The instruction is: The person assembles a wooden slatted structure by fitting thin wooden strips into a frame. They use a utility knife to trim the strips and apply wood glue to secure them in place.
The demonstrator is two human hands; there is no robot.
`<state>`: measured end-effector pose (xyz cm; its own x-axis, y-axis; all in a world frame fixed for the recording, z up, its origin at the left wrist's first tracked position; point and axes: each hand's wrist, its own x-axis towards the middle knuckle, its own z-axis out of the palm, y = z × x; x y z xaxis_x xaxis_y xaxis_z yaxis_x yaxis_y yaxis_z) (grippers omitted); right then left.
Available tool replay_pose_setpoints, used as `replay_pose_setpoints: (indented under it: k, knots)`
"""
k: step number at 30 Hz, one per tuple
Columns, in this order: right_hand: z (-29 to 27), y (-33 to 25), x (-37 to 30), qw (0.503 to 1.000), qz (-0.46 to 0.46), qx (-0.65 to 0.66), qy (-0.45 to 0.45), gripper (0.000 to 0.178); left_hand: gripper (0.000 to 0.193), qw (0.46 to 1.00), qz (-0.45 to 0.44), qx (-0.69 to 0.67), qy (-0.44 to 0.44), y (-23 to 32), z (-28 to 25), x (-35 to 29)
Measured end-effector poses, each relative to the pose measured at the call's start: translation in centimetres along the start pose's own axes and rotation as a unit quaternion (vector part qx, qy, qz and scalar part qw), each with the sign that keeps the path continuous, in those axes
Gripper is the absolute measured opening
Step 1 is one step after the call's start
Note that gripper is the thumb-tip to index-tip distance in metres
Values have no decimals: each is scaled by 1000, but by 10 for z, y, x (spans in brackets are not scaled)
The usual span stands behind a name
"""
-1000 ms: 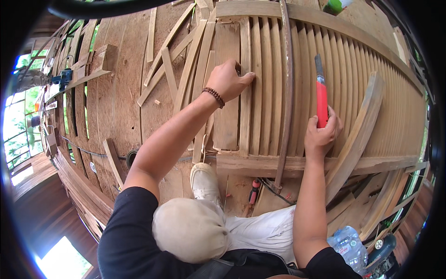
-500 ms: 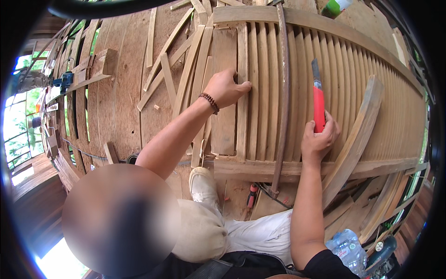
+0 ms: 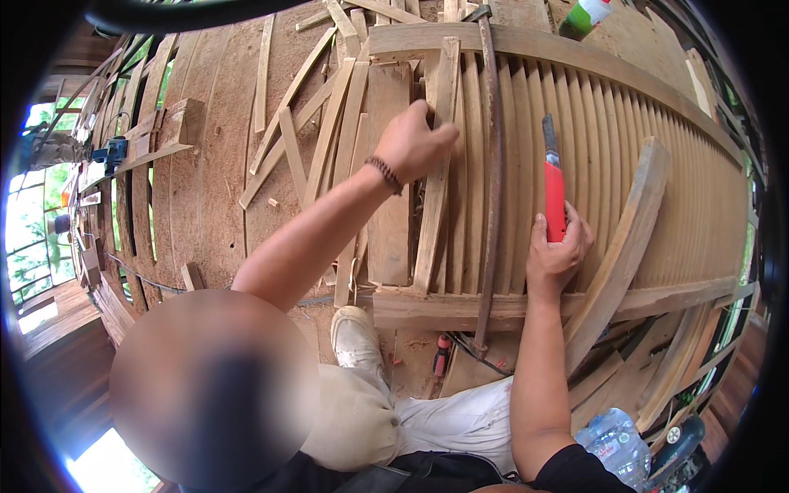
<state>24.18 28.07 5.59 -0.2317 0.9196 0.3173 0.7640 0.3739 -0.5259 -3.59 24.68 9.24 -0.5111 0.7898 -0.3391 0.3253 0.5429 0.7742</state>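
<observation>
A slatted wooden louvre panel (image 3: 516,297) lies across the work area in front of me. My left hand (image 3: 413,144) grips a narrow wooden slat (image 3: 432,226) at the panel's left end, thumb over its right side. That slat sits tilted across the frame, over the neighbouring louvres, and part of it is under my fingers. Just left of it is a wider flat board (image 3: 389,230). In my right hand (image 3: 560,256) is a utility knife (image 3: 555,197) with a red handle, its blade pointing away from me above the louvres.
A rusty bar clamp (image 3: 495,164) spans the panel between my hands. A loose plank (image 3: 625,242) leans over its near right edge. Thin wood strips (image 3: 329,135) lie scattered at left. A red-and-black screwdriver (image 3: 442,355) and clear plastic bottles (image 3: 611,440) are near my legs.
The narrow slat has come up out of line at the panel's end and now lies tilted. My left hand has moved slightly right with it. The knife has shifted a little nearer me.
</observation>
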Motion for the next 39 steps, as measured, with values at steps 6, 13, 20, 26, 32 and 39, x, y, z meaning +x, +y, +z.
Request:
replay_pose_setpoints:
  k: [6,13,20,26,32,39]
  knots:
    - [-1,3,-2,999,39,35,12,38,42,977,8,-146,156,-26,27,50]
    - [-6,1,2,992,100,75,12,38,32,941,-75,-260,203,-69,-9,52]
    - [-1,10,-3,982,127,138,6,40,38,961,105,-160,199,39,7,32]
    - [-18,-3,-1,958,125,258,7,37,36,866,162,-368,296,13,-79,24]
    - [-57,-11,0,851,101,514,-26,40,44,946,206,-169,186,35,-131,-73]
    - [-117,-70,-42,608,94,765,-191,43,29,977,187,-88,51,77,-76,-276]
